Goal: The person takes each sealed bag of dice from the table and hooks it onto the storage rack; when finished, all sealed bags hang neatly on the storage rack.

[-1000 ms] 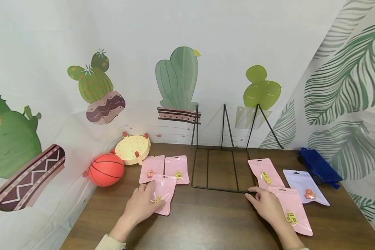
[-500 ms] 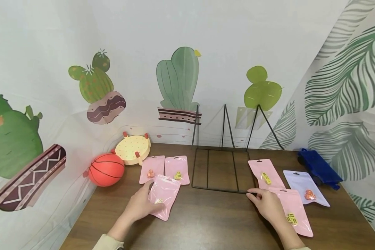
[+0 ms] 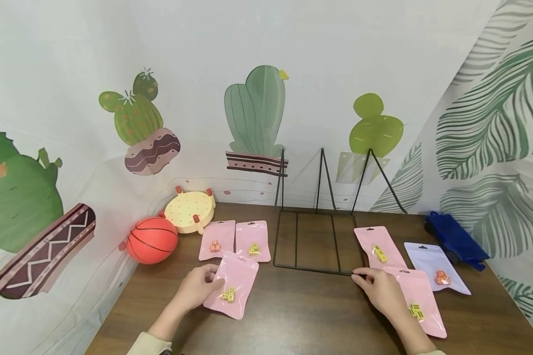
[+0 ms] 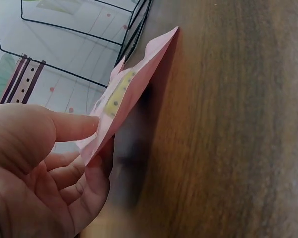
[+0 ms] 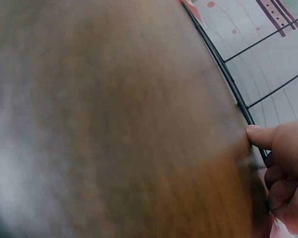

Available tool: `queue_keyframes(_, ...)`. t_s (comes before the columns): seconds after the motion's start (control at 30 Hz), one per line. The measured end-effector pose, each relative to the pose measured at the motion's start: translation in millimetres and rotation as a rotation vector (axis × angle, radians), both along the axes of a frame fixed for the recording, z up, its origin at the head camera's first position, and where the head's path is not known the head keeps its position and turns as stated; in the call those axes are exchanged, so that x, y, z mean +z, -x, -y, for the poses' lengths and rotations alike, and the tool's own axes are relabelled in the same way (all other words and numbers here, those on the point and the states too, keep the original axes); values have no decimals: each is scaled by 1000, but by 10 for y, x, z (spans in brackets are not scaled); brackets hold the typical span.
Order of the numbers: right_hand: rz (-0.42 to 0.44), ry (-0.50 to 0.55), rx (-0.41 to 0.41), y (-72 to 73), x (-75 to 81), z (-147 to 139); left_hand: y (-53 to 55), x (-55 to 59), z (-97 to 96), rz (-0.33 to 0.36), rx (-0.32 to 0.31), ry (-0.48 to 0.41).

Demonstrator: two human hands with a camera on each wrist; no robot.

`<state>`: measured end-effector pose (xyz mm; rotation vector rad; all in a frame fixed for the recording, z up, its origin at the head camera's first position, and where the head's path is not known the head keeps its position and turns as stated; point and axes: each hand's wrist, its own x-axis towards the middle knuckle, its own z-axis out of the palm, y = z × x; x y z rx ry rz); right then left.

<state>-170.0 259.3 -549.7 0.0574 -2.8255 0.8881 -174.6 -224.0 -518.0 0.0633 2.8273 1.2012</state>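
My left hand [image 3: 196,289] pinches a pink zip pouch [image 3: 240,274] by its left edge, thumb on top and fingers beneath. Yellow dice [image 3: 228,295] show through its clear front. In the left wrist view that pouch [image 4: 148,67] is tilted, partly raised off the wood. A black wire rack [image 3: 306,269] with upright prongs stands against the back wall. At its front right corner my right hand [image 3: 379,290] pinches the wire between thumb and curled fingers. The right wrist view shows the thumb against the rack's bar [image 5: 225,72]; some fingertips are hidden.
Behind the held pouch lie a pink pouch with orange dice [image 3: 215,231] and another with yellow dice [image 3: 251,231]. Right of the rack are two more pink pouches and a lilac pouch [image 3: 422,264]. A red ball [image 3: 152,240], yellow round stand [image 3: 188,212] and blue cart [image 3: 457,241] flank them.
My left hand has drawn the pink pouch slightly toward me and lifted and tilted it. The right hand keeps its hold on the rack corner.
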Motion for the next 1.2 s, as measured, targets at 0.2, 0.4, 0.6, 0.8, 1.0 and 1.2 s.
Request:
queue_keyframes(0.2,7,8,7,11,-3,-9,9,3,0,-29,-20,-18)
queue_keyframes(0.4,-26,1,25,14,-20,-21,-13,70,-31,-96,-76,-64)
queue_keyframes(0.6,-44,-17,32,13,-22,-17,-25,167,-105,-162,-110,-123)
queue_keyframes(0.8,-57,-22,34,17,-34,-17,-39,270,-239,-238,-116,-195)
queue_keyframes(1.0,-59,-13,40,11,-36,-26,-40,386,-412,-311,-127,-343)
queue_keyframes(1.2,-44,-4,37,5,-7,-21,-28,538,-594,-424,-158,-440)
